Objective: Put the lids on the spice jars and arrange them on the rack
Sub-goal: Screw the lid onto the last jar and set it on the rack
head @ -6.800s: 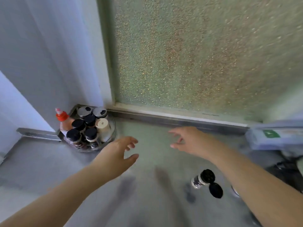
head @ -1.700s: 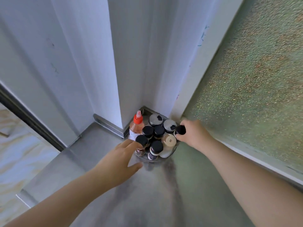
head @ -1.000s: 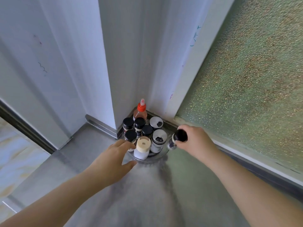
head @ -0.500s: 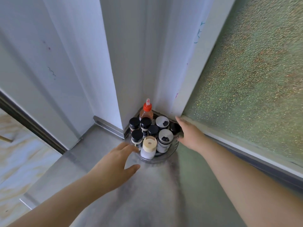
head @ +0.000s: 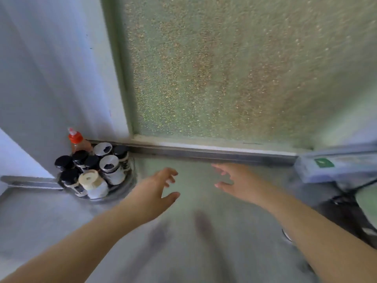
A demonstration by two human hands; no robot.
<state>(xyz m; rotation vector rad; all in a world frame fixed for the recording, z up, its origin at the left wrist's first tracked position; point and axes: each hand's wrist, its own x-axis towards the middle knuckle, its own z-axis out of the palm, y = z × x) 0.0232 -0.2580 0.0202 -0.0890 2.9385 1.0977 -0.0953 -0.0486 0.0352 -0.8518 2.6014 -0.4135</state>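
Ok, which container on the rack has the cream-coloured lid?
The white jar at the front edge of the rack, nearest the left hand. Its lid is cream; the other jars' lids are black or silver, and the bottle behind has a red cap.

home kitchen: spice rack [head: 124, 186], steel counter [head: 193, 231]

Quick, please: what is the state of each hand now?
Left hand: open, fingers spread, holding nothing.
Right hand: open, fingers spread, holding nothing.
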